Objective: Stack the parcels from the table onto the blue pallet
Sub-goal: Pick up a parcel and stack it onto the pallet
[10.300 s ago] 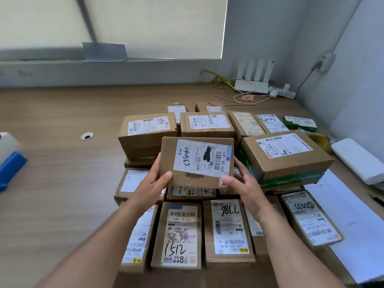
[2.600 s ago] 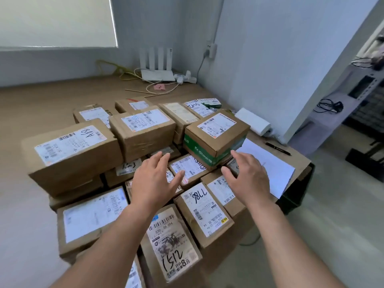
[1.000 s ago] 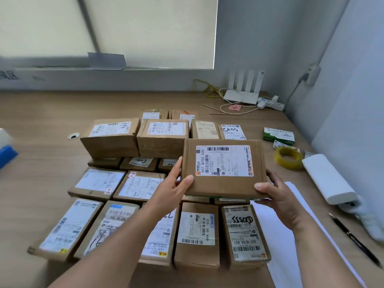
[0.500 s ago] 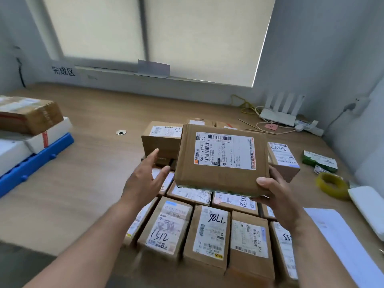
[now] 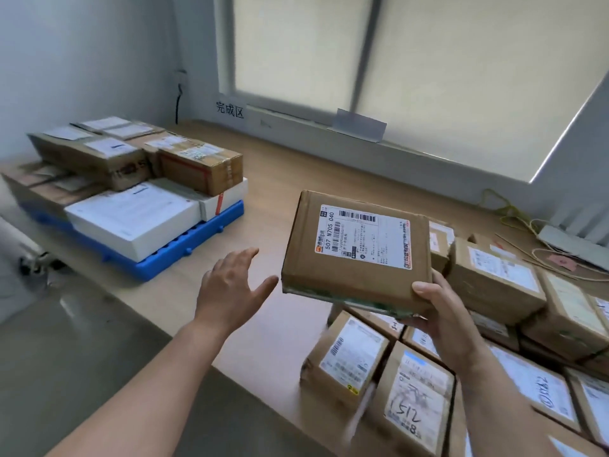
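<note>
My right hand (image 5: 441, 319) grips the near right corner of a brown cardboard parcel (image 5: 357, 250) with a white label reading 507 N705 040, held in the air above the table. My left hand (image 5: 232, 288) hovers just left of the parcel with fingers spread, touching nothing. The blue pallet (image 5: 184, 247) lies on the table at the left, carrying a white box (image 5: 131, 219) at its front and several brown parcels (image 5: 201, 168) stacked behind. Several labelled parcels (image 5: 415, 404) cover the table at the lower right.
The wooden table (image 5: 270, 192) runs from the pallet to the parcel pile, with its near edge crossing diagonally above a grey floor (image 5: 66, 357). A window with blinds (image 5: 428, 61) fills the back wall. Cables and a white router (image 5: 570, 245) lie at the far right.
The view has swung left, bringing the pallet and its stack into sight. The parcel has travelled left in my right hand alone; my left hand stays off it, fingers spread.
</note>
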The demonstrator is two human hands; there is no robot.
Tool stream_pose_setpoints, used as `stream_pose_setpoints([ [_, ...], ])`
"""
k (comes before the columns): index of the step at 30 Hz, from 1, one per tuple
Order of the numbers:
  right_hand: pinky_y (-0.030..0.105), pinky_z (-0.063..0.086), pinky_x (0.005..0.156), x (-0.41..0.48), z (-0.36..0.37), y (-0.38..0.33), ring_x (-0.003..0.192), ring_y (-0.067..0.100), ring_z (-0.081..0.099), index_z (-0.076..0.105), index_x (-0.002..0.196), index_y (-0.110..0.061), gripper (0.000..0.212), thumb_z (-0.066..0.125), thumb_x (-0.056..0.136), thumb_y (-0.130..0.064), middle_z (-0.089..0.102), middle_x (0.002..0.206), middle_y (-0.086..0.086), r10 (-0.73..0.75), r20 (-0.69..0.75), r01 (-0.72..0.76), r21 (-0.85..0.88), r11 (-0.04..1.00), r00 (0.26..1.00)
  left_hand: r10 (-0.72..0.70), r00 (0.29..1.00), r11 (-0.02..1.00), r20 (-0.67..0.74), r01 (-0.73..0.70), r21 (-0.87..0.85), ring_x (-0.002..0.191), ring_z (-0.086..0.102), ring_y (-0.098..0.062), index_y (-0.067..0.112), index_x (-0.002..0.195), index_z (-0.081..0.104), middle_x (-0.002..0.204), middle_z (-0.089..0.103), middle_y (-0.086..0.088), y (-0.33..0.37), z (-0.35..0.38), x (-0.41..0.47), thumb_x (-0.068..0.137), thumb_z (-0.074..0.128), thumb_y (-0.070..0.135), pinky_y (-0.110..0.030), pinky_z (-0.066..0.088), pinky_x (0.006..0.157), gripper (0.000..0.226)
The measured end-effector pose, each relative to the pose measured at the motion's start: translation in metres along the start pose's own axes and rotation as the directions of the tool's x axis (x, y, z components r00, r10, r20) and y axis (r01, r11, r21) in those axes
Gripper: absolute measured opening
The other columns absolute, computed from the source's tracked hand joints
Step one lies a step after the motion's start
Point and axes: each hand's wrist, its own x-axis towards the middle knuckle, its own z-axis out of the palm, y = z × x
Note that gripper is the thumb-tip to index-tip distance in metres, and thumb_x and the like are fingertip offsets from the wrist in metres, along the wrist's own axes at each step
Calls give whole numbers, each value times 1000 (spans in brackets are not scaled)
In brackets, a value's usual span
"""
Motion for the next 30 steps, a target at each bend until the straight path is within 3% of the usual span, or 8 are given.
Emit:
stream_pose_setpoints([
  [4, 51, 50, 90, 20, 66, 6, 94, 22, 63, 56, 125, -27, 71, 66, 57, -44, 70, 100, 0, 8, 65, -10, 30, 1000, 998, -56, 998, 998, -12, 56, 31, 137, 34, -18, 23, 144, 35, 149, 38, 2, -57, -31, 6, 86, 44, 64, -40, 33, 108, 72],
  [9, 50, 50, 87, 41, 139, 11, 93, 21, 63, 60, 116, -26, 46, 57, 71, -37, 70, 96, -2, 14, 122, -20, 47, 999, 992, -120, 992, 989, -45, 123, 80, 135, 34, -16, 22, 144, 35, 147, 39, 3, -116, -66, 8, 88, 44, 62, -37, 29, 108, 70],
  [18, 44, 51, 78, 91, 232, 18, 83, 22, 62, 59, 106, -26, 40, 58, 68, -38, 63, 94, 1, 32, 186, -43, 55, 998, 982, -191, 976, 969, -105, 205, 141, 136, 32, -16, 23, 145, 33, 148, 37, 5, -188, -100, 22, 88, 48, 60, -36, 24, 110, 70],
  [23, 40, 53, 72, 126, 276, 28, 83, 23, 63, 58, 119, -25, 53, 58, 68, -39, 64, 100, 3, 45, 189, -56, 54, 997, 981, -181, 979, 960, -98, 198, 198, 138, 29, -14, 25, 146, 30, 151, 33, 6, -223, -105, 55, 88, 46, 62, -34, 21, 112, 71],
  [30, 38, 52, 69, 181, 339, 34, 82, 23, 63, 55, 118, -21, 54, 59, 68, -40, 63, 98, 3, 87, 182, -102, 73, 992, 980, -150, 987, 953, -48, 158, 260, 140, 27, -12, 27, 147, 29, 152, 31, 8, -271, -114, 117, 89, 46, 60, -35, 21, 113, 69],
])
